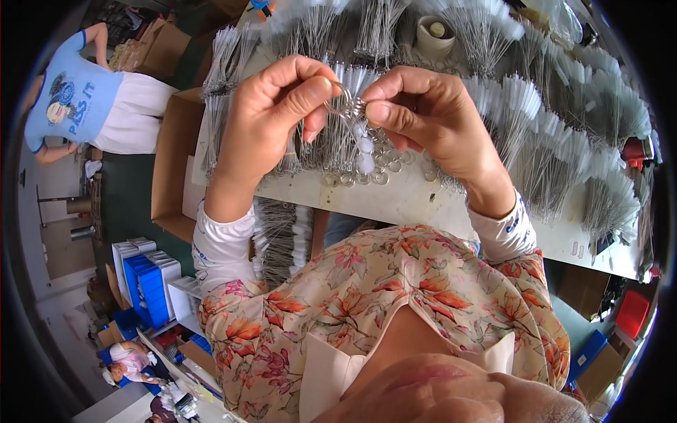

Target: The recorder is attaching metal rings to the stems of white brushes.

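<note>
Above the table edge, my left hand [285, 106] pinches a thin metal ring [330, 108] between thumb and forefinger. Close beside it, my right hand [427, 116] has thumb and fingertips closed on the looped wire ends of a few small brushes [358, 107]. The ring and these wire ends meet between my hands; whether the loops are threaded on it I cannot tell. White tufts [364, 162] hang just below. Under my hands lie bundles of thin wire brushes [338, 144] and several loose metal rings [381, 176].
More bundles of white-bristled wire brushes [518, 106] cover the white table [423, 204]. A beige roll [435, 37] stands at the back. An open cardboard box [169, 169] is at the left, with blue bins [147, 285] below. A person in a blue shirt [77, 92] stands farther left.
</note>
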`<act>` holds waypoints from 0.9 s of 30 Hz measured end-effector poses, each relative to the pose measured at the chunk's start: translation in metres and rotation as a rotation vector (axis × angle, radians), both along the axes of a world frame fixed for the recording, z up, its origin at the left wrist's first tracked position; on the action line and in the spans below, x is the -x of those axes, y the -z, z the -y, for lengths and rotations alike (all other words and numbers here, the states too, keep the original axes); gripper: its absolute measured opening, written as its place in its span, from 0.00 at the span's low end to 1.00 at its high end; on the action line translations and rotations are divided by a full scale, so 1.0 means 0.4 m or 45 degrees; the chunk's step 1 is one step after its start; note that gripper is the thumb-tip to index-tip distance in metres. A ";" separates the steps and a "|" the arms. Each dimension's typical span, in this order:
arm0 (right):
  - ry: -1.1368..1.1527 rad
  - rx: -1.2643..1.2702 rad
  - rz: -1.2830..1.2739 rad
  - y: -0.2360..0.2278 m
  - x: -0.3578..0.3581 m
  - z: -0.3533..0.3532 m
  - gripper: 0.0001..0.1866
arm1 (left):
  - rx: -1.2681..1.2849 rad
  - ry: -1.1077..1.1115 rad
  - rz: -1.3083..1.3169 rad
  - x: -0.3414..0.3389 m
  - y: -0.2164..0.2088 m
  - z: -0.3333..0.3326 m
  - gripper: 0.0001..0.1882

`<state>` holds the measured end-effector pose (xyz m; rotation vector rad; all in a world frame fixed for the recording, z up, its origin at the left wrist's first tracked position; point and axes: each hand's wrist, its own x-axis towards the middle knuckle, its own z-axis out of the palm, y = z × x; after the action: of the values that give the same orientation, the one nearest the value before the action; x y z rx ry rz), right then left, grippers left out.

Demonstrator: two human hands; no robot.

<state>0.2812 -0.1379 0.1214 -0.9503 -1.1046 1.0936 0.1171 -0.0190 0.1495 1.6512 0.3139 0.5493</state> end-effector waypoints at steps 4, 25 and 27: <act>0.010 0.010 0.016 0.003 0.001 -0.007 0.07 | 0.104 0.050 -0.068 0.014 -0.011 0.007 0.08; 0.110 -0.342 -0.214 0.038 0.170 -0.133 0.09 | 0.186 -0.422 0.659 0.062 0.014 0.013 0.10; 0.297 -0.532 0.158 0.014 0.170 -0.139 0.09 | 0.118 -0.434 0.778 0.066 0.003 0.012 0.11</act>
<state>0.2131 -0.0822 0.1158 -0.7939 -1.2286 0.5884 0.0905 -0.0239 0.1484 1.2693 0.1618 1.2398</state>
